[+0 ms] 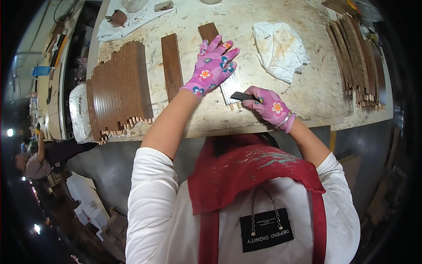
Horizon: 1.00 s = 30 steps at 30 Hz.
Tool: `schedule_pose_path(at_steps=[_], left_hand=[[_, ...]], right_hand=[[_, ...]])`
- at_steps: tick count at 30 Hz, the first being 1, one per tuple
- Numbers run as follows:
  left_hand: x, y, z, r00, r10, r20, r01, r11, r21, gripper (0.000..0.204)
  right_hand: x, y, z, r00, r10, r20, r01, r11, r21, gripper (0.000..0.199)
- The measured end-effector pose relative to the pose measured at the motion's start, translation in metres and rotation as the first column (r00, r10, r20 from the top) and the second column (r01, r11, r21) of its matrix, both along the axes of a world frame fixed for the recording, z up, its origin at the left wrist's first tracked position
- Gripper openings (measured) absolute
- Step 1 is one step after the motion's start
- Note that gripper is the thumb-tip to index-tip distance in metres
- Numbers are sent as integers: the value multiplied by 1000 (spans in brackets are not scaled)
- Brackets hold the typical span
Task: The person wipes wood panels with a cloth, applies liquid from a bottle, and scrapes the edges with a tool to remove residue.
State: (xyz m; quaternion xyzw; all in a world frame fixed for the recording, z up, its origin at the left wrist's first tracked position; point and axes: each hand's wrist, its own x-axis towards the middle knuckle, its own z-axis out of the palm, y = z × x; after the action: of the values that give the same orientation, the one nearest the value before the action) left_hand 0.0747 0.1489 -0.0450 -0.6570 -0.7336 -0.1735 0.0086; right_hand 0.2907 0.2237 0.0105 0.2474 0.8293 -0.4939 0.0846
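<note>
My left hand (214, 65), in a pink flowered glove, lies flat with its fingers stretched out across a brown wooden slat (207, 31). The slat's middle is hidden under the palm; its near end shines with reflected light, and dowel pegs stick out of both ends. In a matching glove, my right hand (270, 105) is closed round a small dark flat tool (243, 96), whose tip is over the slat's near end. I cannot make out its exact kind. A second brown slat (171, 61) lies to the left of my left hand.
Many pegged slats sit in a row (118, 83) at the left, others (358, 57) at the right. A stained white cloth (281, 50) lies beyond my right hand. At the far left are a small pot (118, 18) and a block (163, 6). Another person (37, 160) is off left.
</note>
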Motion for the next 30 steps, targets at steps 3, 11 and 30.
schedule_pose_path(at_steps=[3, 11, 30], left_hand=[[2, 1, 3, 1000, -4, 17, 4, 1000, -23, 41], [3, 2, 5, 1000, 27, 4, -26, 997, -68, 43], [6, 0, 8, 998, 43, 35, -42, 999, -32, 42]], right_hand=[[6, 1, -15, 994, 54, -99, -51, 998, 28, 35], [4, -5, -24, 952, 197, -234, -132, 955, 266, 38], [1, 10, -20, 921, 342, -187, -267, 903, 336, 35]])
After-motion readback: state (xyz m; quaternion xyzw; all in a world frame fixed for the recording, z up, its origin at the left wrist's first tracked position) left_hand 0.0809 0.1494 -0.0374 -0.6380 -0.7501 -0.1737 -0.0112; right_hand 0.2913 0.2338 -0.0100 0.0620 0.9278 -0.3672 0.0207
